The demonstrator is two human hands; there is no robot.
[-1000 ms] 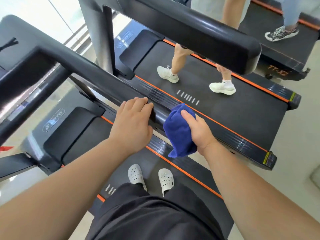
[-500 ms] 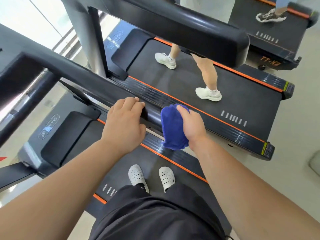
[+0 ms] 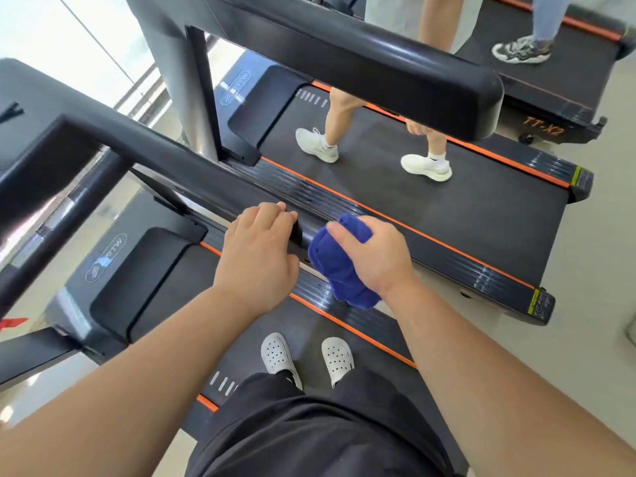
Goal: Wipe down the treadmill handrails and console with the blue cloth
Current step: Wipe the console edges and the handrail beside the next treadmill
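Note:
The black right handrail (image 3: 165, 156) of my treadmill runs from upper left down to the middle of the view. My left hand (image 3: 256, 259) grips it near its end, fingers curled over the top. My right hand (image 3: 375, 256) holds the bunched blue cloth (image 3: 335, 266) around the rail's tip, right beside my left hand. The cloth covers the end of the rail and hangs below my palm. A dark edge of the console (image 3: 20, 94) shows at the far left, mostly out of view.
A person in white shoes (image 3: 426, 166) walks on the neighbouring treadmill (image 3: 447, 215), whose thick handrail (image 3: 361, 67) crosses the top. Another person's shoe (image 3: 521, 49) shows on a third machine. My white clogs (image 3: 306, 356) stand on my belt.
My right hand has turned over the cloth at the rail end, so the cloth now sits more under my palm. My left hand keeps its grip. The neighbour's feet have stepped.

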